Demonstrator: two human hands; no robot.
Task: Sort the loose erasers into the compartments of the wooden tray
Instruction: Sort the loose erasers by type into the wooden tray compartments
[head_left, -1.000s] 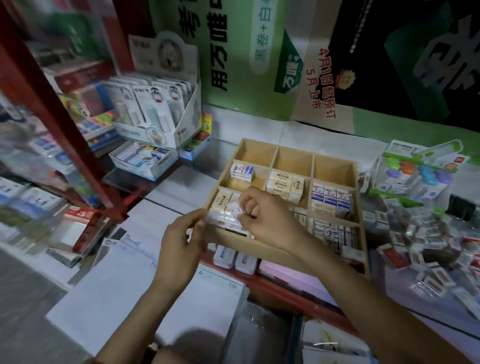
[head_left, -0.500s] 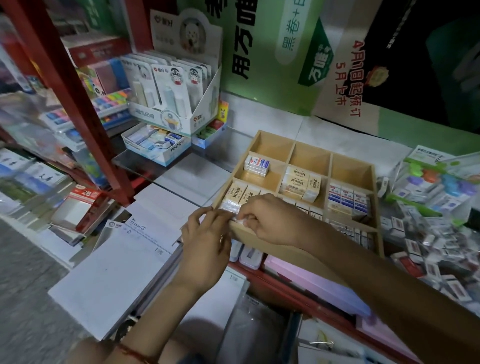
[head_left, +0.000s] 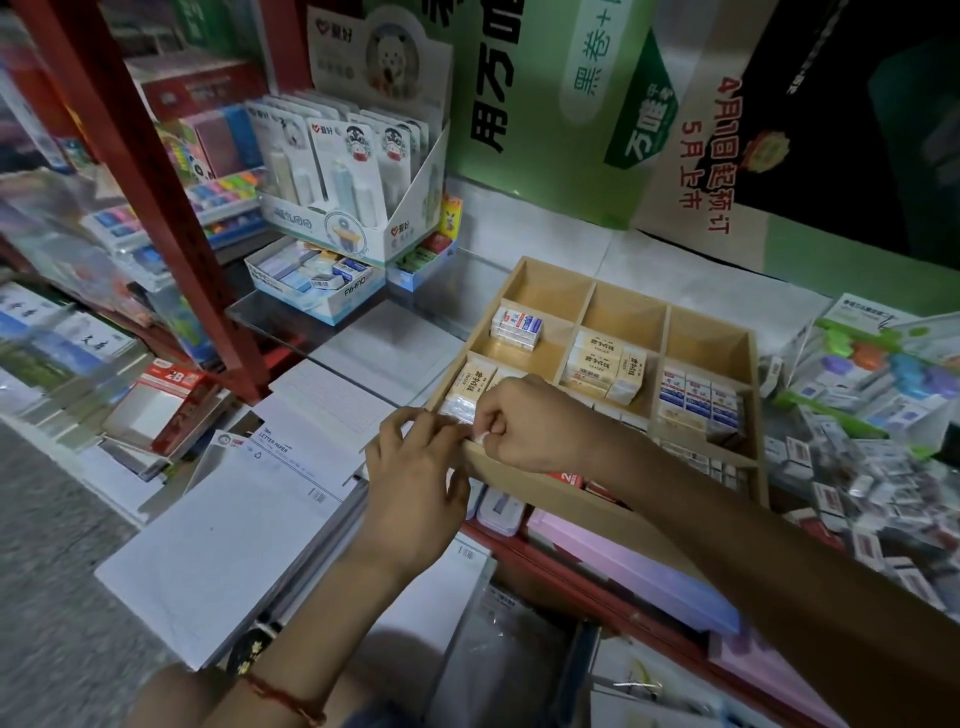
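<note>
Head: left hand (head_left: 415, 467), right hand (head_left: 524, 426) pinch eraser pack (head_left: 460, 413) lengthwise along tray (head_left: 524, 486) front.

- The right hand (head_left: 524, 421) has drawn back from over the near-left compartment to the wooden tray's (head_left: 571, 499) front rim.
- The left hand (head_left: 415, 467) has closed in beside it, onto the wrapped erasers (head_left: 457, 409).

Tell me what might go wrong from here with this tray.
1. The left hand and right hand pinch an eraser right at the front edge of the tray; it may slip outside onto the paper.
2. The right arm crosses over the tray's front wall; leaning on it might shift the tray.
</note>
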